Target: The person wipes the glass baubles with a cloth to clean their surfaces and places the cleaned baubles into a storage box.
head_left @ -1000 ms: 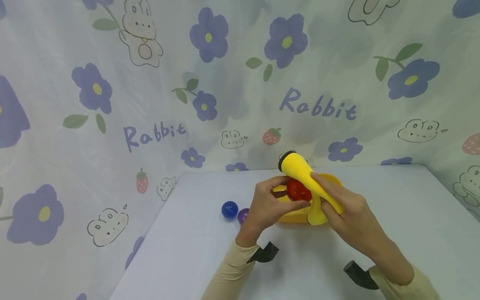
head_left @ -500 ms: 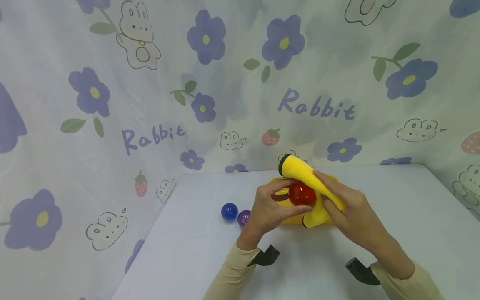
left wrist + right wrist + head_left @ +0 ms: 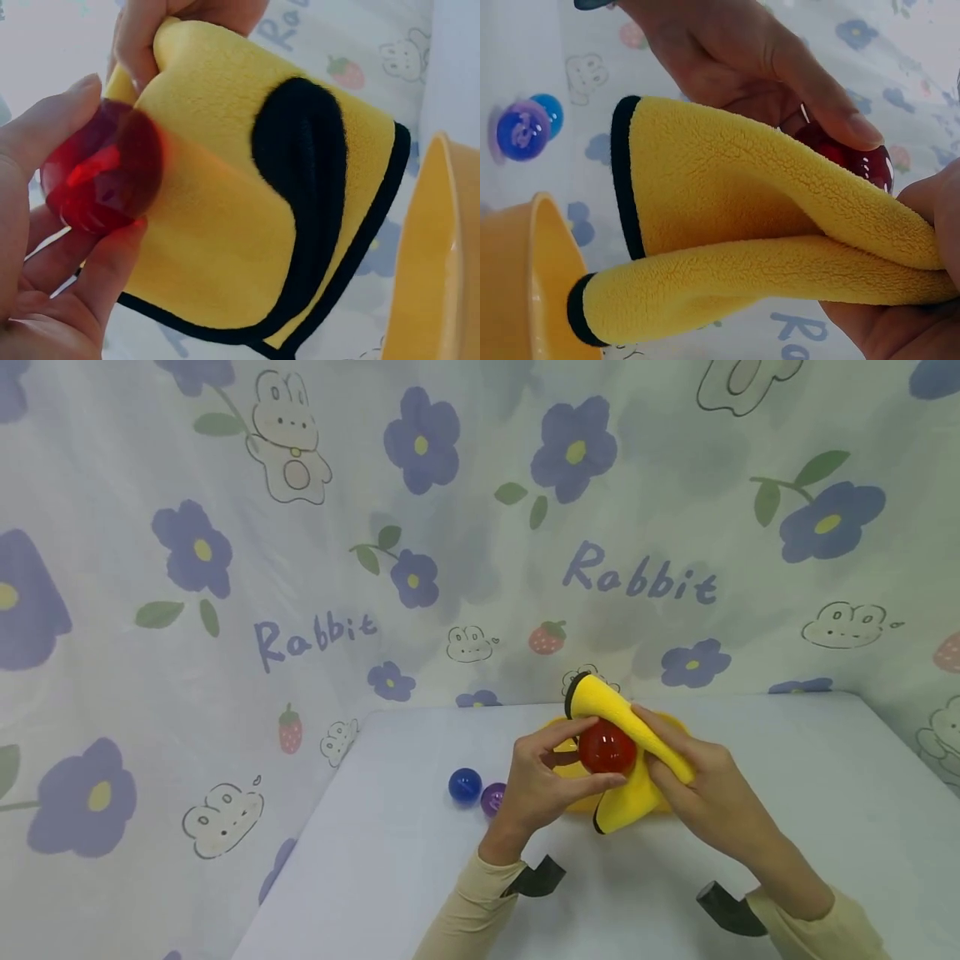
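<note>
Head view: both hands meet above the yellow bowl (image 3: 678, 724), which serves as landmark on the white table (image 3: 825, 793).
Left hand (image 3: 542, 777): thumb and fingers curled round the red ball (image 3: 606, 748), pinching it just in front of the bowl.
Right hand (image 3: 708, 793): fingers clamped on the folded yellow cloth (image 3: 628, 752), which presses against the ball's right side and top.
Hidden: the bowl is mostly covered by cloth and hands; its inside cannot be seen.
Around: a blue ball (image 3: 465, 785) and a purple ball (image 3: 493, 798) lie touching, left of the bowl, near the left hand.
Backdrop: flower-and-rabbit printed sheet (image 3: 300, 568) behind the bowl.
</note>
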Motion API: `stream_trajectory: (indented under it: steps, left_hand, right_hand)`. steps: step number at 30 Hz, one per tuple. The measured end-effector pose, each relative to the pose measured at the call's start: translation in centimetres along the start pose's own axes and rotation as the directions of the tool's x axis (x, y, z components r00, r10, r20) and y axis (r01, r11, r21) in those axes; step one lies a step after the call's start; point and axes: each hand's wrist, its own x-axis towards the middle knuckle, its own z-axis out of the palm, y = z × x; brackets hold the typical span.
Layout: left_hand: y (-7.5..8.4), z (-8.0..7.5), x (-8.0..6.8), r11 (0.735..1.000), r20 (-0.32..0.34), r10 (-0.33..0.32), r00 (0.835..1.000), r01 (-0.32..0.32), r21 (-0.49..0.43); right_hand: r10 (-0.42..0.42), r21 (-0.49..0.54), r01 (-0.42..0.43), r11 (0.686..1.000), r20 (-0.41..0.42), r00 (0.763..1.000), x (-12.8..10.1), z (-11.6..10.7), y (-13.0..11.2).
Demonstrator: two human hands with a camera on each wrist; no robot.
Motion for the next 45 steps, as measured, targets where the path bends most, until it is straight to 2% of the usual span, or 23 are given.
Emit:
stream_trajectory:
  steps: [6,11,15,23,27,30,35,41,45]
  left_hand:
    - [-0.1,0.2,-0.1,1.000,-0.065,0.016,0.998,-0.016,-0.008]
    - [-0.2,0.6,0.1,1.000,-0.116,-0.008,0.993,0.005,-0.030]
    - [-0.4,0.8,0.1,0.999,-0.132,-0.021,0.991,0.017,-0.032]
    - [-0.7,0.8,0.4,0.992,-0.129,-0.033,0.991,0.048,0.118]
    - [-0.9,0.5,0.4,0.970,-0.112,-0.017,0.994,0.044,0.238]
    - [-1.1,0.3,0.5,0.952,-0.095,-0.011,0.995,0.039,0.303]
    - [-1.1,0.5,0.5,0.968,-0.064,-0.059,0.996,0.073,0.242]
    - [-1.0,0.7,0.2,0.970,-0.054,-0.114,0.992,0.123,0.210]
    - [-0.8,1.0,0.1,0.976,-0.048,-0.123,0.991,0.130,0.173]
  right_hand:
    - [0.023,0.044,-0.025,0.999,0.036,0.999,0.0,0.3,-0.1]
    - [0.026,0.027,-0.027,0.999,0.022,0.999,0.2,0.4,-0.1]
    - [0.059,0.007,-0.059,0.998,0.027,0.998,0.1,0.5,-0.2]
    - [0.048,-0.025,-0.048,0.999,0.015,0.999,0.0,0.2,-0.3]
    - [0.055,-0.043,-0.054,0.998,0.024,0.998,-0.1,0.2,-0.4]
    - [0.017,-0.064,-0.016,0.998,0.009,1.000,-0.2,0.3,-0.5]
    - [-0.069,-0.097,0.065,0.993,-0.036,0.997,-0.1,0.3,-0.4]
    - [-0.106,-0.104,0.100,0.990,-0.055,0.993,-0.2,0.4,-0.2]
    - [-0.137,-0.137,0.128,0.982,-0.056,0.989,-0.1,0.4,0.0]
